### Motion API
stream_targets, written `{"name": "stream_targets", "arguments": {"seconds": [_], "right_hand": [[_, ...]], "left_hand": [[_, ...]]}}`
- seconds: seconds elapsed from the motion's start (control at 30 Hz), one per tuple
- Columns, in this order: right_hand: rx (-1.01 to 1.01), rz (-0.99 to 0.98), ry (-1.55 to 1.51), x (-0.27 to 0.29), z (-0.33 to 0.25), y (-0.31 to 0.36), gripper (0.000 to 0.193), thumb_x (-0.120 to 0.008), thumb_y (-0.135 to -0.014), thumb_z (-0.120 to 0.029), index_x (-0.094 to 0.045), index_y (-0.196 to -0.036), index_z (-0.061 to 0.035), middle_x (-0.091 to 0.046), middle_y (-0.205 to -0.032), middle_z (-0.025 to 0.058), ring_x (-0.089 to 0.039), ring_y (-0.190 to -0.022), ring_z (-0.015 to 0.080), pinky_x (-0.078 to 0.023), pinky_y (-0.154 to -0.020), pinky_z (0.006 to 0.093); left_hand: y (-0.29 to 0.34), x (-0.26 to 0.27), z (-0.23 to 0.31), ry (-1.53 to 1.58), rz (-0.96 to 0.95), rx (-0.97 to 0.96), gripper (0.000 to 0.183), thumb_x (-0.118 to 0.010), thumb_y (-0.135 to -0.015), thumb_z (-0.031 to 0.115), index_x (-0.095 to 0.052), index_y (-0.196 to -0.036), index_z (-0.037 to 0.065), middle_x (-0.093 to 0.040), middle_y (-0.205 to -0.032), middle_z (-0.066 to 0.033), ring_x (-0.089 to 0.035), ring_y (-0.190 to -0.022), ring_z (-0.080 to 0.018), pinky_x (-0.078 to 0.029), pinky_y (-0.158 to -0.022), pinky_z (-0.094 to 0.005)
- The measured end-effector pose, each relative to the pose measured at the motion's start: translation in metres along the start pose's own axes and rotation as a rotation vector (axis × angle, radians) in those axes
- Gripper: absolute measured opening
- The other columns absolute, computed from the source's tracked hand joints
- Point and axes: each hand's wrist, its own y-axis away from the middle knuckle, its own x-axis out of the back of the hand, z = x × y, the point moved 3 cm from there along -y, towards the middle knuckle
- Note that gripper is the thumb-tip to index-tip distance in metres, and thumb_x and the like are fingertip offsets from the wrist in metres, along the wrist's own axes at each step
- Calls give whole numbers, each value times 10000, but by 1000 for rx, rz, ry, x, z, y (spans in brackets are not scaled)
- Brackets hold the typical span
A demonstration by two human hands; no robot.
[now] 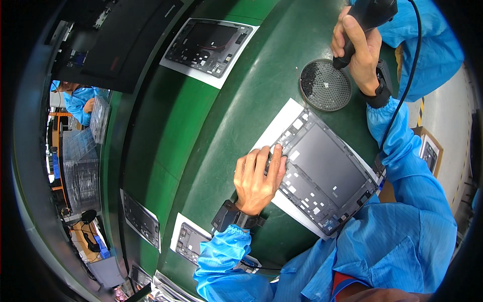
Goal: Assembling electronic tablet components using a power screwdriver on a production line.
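Note:
My right hand (363, 53) is wrapped around a black electric screwdriver (372, 14) with a cord. The tool's lower end is at the rim of a round dish (334, 104) with a perforated surface; small dark screws (313, 80) are heaped on its left side. My left hand (259, 176) lies with fingers stretched out over the left edge of a dark tablet housing (327, 163), holding nothing. The housing lies open side up, tilted across a white sheet (274, 126), with small white patches along its frame.
A similar housing (209, 45) lies on white paper at the back, on the green belt (156, 146). More housings (141, 219) lie at the left and by my left forearm. A black cord (417, 65) hangs beside my right arm. Another person's blue sleeve (78, 104) shows far left.

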Motion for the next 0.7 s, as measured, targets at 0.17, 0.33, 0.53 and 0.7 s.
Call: {"name": "stream_targets", "arguments": {"seconds": [0.17,0.33,0.53,0.7], "right_hand": [[-44,71,8,-2,-3,4,233,-594,-1031,-261,-527,-939,-57,-515,-616,10,-498,-476,98,-417,-469,247],[-8,21,60,4,0,6,235,-581,-1038,-273,-534,-1000,-46,-516,-622,19,-506,-477,105,-426,-465,253],[309,-412,-1572,-39,18,-8,291,-554,-1052,-329,-519,-1046,-40,-496,-615,43,-480,-455,125,-429,-437,272],[-68,-417,-239,-115,-61,70,404,-512,-1052,-387,-457,-1166,-3,-480,-653,55,-460,-504,128,-430,-476,273]], "left_hand": [[0,1,0,17,5,9,357,-828,-770,104,-759,-1119,77,-678,-1035,-67,-653,-891,-237,-503,-721,-358],[0,3,2,72,17,33,335,-829,-768,101,-765,-1097,85,-671,-990,-64,-652,-878,-237,-499,-721,-366],[-1,1,-1,293,93,301,300,-835,-751,100,-716,-1023,57,-669,-982,-83,-628,-865,-280,-474,-754,-390],[11,-3,-4,264,119,604,298,-879,-706,186,-672,-896,86,-590,-869,-45,-559,-871,-236,-373,-791,-370]]}}
